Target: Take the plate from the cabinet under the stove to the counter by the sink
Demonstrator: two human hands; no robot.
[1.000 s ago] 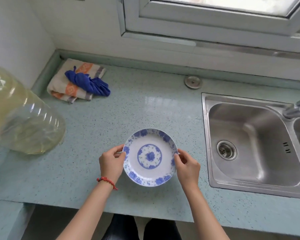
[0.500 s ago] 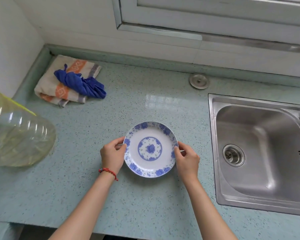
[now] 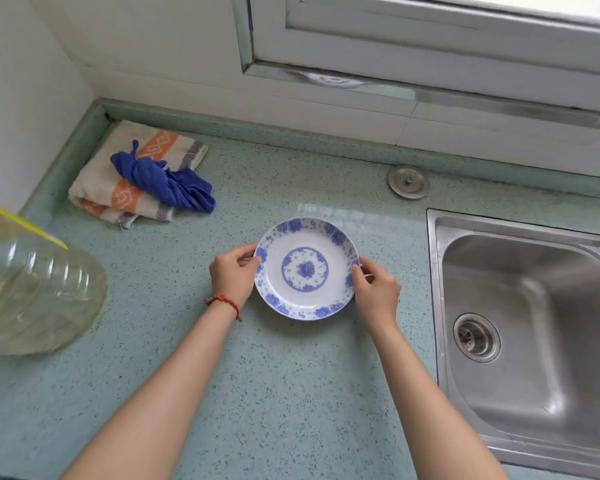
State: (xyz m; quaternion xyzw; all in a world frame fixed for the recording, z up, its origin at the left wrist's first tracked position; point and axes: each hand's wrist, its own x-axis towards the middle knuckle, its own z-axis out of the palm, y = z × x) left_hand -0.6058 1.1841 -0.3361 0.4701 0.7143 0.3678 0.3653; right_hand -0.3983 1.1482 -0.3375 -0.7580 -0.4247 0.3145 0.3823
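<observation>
A white plate (image 3: 305,268) with a blue flower pattern lies on the speckled green counter (image 3: 291,393), left of the steel sink (image 3: 534,327). My left hand (image 3: 232,275), with a red bracelet at the wrist, grips the plate's left rim. My right hand (image 3: 376,292) grips its right rim. The plate looks flat on the counter between both hands.
A large clear plastic bottle (image 3: 32,289) of yellowish liquid stands at the left. A folded striped towel (image 3: 129,174) with a blue cloth (image 3: 167,183) on it lies in the back left corner. A round metal cap (image 3: 408,181) sits behind the sink. A window frame runs above.
The plate and both hands have moved farther from the counter's front edge, towards the wall. Both hands keep their hold on the rim.
</observation>
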